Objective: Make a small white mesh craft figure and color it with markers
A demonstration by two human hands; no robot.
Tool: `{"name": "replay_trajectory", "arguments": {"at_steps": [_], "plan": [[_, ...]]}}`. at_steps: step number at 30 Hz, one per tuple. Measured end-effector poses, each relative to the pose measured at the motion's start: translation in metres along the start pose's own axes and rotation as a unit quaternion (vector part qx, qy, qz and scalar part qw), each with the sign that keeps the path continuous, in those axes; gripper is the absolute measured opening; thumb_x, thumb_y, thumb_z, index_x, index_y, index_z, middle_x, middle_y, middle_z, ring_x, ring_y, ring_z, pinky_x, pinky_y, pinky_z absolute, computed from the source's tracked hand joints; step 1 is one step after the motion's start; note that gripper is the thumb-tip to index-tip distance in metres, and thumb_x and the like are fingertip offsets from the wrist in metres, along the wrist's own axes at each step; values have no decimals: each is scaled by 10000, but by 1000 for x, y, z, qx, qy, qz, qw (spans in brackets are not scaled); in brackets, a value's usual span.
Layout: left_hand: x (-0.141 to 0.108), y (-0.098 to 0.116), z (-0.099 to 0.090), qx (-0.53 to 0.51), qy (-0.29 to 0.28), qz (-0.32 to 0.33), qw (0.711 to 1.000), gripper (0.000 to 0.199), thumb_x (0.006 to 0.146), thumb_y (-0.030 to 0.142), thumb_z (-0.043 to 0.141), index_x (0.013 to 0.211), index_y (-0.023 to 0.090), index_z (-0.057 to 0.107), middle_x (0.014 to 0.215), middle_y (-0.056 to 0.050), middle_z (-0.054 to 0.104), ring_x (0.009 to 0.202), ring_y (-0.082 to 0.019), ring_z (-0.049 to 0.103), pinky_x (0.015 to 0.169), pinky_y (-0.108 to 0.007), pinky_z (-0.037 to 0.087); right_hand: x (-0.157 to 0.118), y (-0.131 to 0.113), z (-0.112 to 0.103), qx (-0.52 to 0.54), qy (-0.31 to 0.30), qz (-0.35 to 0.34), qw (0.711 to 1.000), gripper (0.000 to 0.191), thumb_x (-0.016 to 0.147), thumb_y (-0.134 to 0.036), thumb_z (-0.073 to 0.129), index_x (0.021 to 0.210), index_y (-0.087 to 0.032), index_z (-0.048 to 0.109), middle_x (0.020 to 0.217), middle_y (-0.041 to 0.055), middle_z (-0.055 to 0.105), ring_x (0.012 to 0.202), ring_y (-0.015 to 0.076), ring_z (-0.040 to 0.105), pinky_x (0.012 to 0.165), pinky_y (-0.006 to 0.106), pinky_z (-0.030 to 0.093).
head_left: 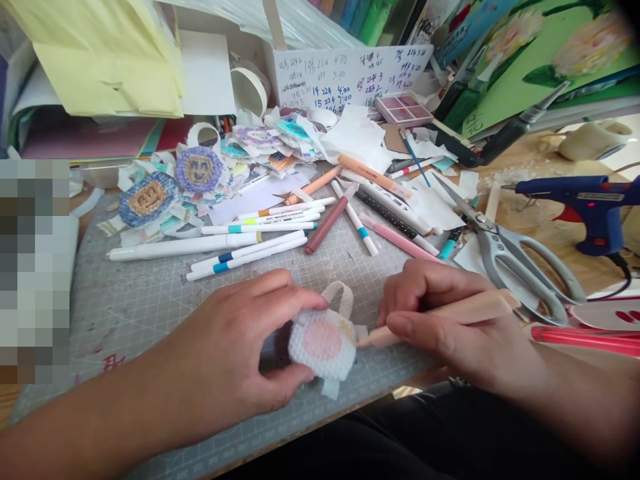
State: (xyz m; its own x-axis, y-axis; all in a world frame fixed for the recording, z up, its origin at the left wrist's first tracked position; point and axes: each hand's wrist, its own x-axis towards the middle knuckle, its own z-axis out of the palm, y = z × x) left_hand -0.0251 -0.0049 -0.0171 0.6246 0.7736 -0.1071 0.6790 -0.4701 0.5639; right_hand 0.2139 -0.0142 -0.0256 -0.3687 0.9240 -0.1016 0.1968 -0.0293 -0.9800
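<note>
Between the thumb and fingers of my left hand (250,340) is a small white textured paper craft piece (323,343) with a pale pink oval at its middle. A paper loop (340,298) rises from its top edge, and a tab sticks out below. My right hand (445,327) is closed around a peach-coloured marker (450,317). Its tip points left and meets, or nearly meets, the right edge of the craft piece. Both hands are low over the grey cutting mat (150,313).
Several markers (265,227) lie beyond my hands. Farther left are blue (147,198) and purple (200,169) paper craft pieces among scraps. Scissors (520,253) and a blue glue gun (590,200) lie at right. A handwritten card (350,77) stands behind.
</note>
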Motion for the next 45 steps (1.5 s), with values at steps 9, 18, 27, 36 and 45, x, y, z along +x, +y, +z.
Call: {"name": "replay_trajectory", "arguments": {"at_steps": [9, 18, 27, 36, 45], "plan": [[-1, 3, 2, -17, 28, -15, 999, 413, 664, 228, 678, 1065, 301, 611, 796, 33, 547, 649, -144, 525, 614, -273, 414, -2, -1, -1, -3, 23, 0, 1000, 208, 796, -281, 632, 662, -208, 491, 606, -25, 523, 526, 110, 419, 450, 243, 301], [-2, 2, 4, -10, 29, -12, 999, 411, 665, 237, 673, 1066, 304, 610, 785, 31, 546, 636, -145, 515, 618, -275, 413, -1, -2, 0, -7, 25, 6, 1000, 220, 787, -276, 626, 639, -210, 477, 587, -29, 507, 530, 115, 415, 463, 252, 306], [-1, 4, 2, -9, 26, -24, 999, 412, 669, 264, 663, 1076, 308, 612, 789, 26, 555, 628, -146, 511, 615, -271, 426, -1, -2, 2, 14, 25, 12, 999, 224, 785, -285, 637, 650, -210, 476, 592, -29, 511, 522, 113, 415, 457, 252, 300], [-3, 8, 4, -2, 44, -37, 998, 382, 651, 268, 692, 1025, 283, 615, 814, 9, 566, 689, -182, 532, 636, -311, 431, -4, 0, 5, -2, 34, 13, 999, 228, 782, -285, 643, 647, -209, 475, 620, -8, 551, 554, 126, 471, 467, 253, 333], [-3, 12, 6, 7, 52, -59, 997, 367, 644, 319, 705, 996, 279, 608, 865, 1, 596, 754, -220, 561, 685, -341, 429, -4, -3, 7, -24, 45, 0, 999, 226, 783, -291, 644, 648, -207, 483, 641, 10, 586, 565, 136, 509, 446, 249, 337]]}}
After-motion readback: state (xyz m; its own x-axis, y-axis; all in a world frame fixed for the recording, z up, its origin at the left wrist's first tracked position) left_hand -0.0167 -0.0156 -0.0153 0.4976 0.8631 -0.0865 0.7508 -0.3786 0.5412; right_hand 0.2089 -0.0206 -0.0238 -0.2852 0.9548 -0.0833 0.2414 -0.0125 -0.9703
